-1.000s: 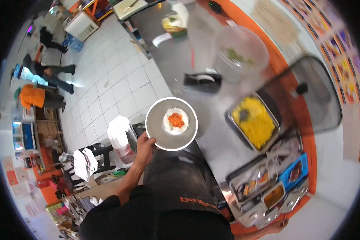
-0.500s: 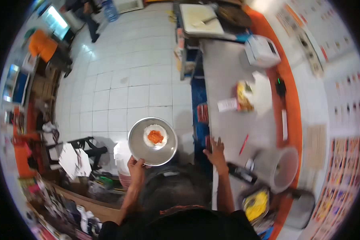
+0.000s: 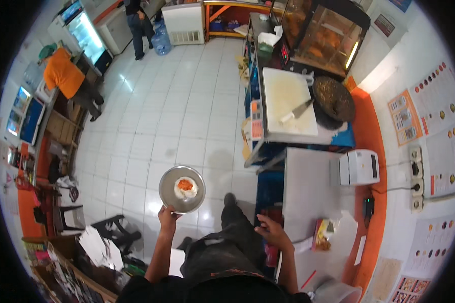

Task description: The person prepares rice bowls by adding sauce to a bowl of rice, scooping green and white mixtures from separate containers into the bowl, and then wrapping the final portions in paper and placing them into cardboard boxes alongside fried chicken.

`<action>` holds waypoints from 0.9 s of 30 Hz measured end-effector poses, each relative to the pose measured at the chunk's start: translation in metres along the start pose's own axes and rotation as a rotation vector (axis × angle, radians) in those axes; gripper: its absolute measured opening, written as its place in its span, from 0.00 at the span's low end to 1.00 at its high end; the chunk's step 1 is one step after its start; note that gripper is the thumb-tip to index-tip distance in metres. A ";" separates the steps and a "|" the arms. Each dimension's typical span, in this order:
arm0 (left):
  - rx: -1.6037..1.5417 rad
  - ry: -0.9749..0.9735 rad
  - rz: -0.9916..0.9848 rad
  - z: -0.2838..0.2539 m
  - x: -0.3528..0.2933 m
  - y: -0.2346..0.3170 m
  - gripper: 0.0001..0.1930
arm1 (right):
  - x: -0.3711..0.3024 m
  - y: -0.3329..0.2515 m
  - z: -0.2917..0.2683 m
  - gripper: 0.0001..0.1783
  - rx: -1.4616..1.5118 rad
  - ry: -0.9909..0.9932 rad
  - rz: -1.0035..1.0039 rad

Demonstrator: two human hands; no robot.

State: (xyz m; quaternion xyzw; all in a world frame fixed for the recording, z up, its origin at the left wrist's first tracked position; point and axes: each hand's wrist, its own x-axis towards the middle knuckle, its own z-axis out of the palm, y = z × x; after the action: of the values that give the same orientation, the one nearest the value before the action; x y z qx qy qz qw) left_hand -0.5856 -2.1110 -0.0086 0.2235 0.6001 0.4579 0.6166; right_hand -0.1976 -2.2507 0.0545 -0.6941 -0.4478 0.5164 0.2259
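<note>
My left hand (image 3: 168,218) is closed on the near rim of a round metal bowl (image 3: 195,202), holding it out over the tiled floor. In the bowl lies a white mound that looks like rice, with an orange-red topping (image 3: 185,184). My right hand (image 3: 272,232) holds nothing; its fingers are loosely apart beside the left edge of the metal table (image 3: 308,187). Close to this hand on the table lie a white slip of paper (image 3: 303,245) and a colourful printed packet (image 3: 322,235).
Ahead on the right, a white cutting board (image 3: 288,86) bears a knife (image 3: 298,111), beside a dark stone mortar (image 3: 334,101) and a glass display case (image 3: 328,38). A white printer (image 3: 359,167) stands by the wall. Black chair (image 3: 114,232) at left; two people (image 3: 65,73) work farther off.
The view has moved forward along the table, bringing the display case into sight. My left hand still carries the bowl. My right hand has come away from over the table to its edge.
</note>
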 end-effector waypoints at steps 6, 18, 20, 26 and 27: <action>-0.165 0.150 0.051 0.039 0.101 0.071 0.16 | 0.257 -0.141 -0.060 0.28 -0.408 -0.006 -0.415; -0.143 0.340 0.155 0.130 0.436 0.294 0.15 | 0.657 -0.378 -0.088 0.30 -0.611 -0.097 -0.313; -0.064 0.171 0.168 0.168 0.529 0.360 0.14 | 0.701 -0.357 -0.115 0.34 -0.437 -0.180 -0.211; -0.078 -0.140 0.115 0.347 0.767 0.515 0.14 | 0.812 -0.315 -0.187 0.32 -0.381 0.147 0.287; -0.117 -0.212 0.078 0.389 0.807 0.525 0.13 | 0.834 -0.257 -0.200 0.30 -0.331 0.324 0.073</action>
State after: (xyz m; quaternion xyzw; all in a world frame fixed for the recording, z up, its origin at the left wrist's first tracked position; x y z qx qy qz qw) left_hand -0.4867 -1.0801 0.0621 0.2576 0.4945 0.4896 0.6704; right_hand -0.0585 -1.3804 -0.1023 -0.8112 -0.4587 0.3258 0.1591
